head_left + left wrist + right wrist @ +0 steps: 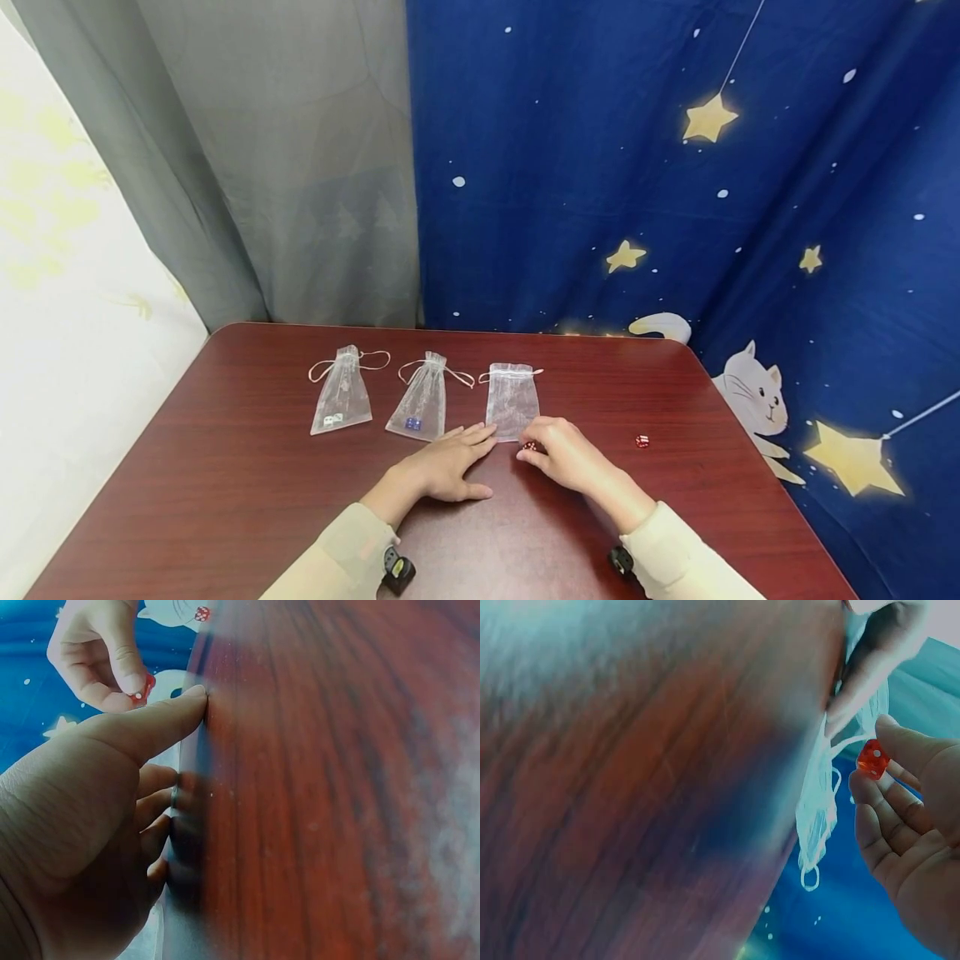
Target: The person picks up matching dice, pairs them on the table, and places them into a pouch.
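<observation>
In the head view, a small red translucent die with white dots [529, 447] is pinched between the thumb and fingers of the right hand [566, 454], just beside the near edge of a flat, sheer white drawstring pouch [513, 400]. The pouch's long axis runs away from the person, its drawstring end being set farthest from both hands. Its near left corner is met by the fingertips of the left hand [448, 463], which is laid palm down with fingers extended. A second red translucent die [642, 442] is seen well apart, to the right; the right hand is nearer to it.

In the left wrist view, nothing is held by the left hand; its thumb is stretched out.

In the right wrist view, the pinched die is shown at the fingertips, apart from the tabletop.
</observation>
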`<state>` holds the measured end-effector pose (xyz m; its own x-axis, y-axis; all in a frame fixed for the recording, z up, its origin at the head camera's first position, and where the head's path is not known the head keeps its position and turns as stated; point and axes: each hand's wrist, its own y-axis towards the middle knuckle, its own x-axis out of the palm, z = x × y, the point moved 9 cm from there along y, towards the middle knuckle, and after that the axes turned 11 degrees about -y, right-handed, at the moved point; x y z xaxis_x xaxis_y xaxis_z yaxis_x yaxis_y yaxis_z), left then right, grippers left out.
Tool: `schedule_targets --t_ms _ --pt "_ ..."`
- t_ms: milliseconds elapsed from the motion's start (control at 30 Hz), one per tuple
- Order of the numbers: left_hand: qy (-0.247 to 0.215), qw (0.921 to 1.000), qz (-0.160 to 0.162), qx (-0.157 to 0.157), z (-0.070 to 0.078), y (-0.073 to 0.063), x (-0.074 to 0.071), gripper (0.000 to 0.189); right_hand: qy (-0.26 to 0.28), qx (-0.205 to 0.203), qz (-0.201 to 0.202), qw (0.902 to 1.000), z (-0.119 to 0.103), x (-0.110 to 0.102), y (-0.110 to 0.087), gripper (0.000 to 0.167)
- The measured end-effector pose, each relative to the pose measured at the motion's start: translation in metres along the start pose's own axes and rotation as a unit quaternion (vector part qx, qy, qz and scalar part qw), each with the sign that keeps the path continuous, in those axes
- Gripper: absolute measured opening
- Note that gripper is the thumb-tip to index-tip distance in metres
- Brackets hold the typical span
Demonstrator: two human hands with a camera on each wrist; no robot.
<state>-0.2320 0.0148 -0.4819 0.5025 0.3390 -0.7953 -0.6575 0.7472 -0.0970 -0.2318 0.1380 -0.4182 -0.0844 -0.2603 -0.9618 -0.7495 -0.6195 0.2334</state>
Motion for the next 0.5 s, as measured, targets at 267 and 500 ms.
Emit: schedule_targets --t_ms 267,500 --pt "-0.007 1.0000 -0.002 -0.004 -0.001 0.000 0.001 0.081 -0.007 -0.024 -0.045 0.9987 -0.013 0.014 0.002 0.009" --pt "-0.007 1.0000 -0.001 -0.001 0.001 0.000 0.000 0.080 -0.014 -0.024 -0.089 0.9957 -0.016 0.025 0.001 0.011"
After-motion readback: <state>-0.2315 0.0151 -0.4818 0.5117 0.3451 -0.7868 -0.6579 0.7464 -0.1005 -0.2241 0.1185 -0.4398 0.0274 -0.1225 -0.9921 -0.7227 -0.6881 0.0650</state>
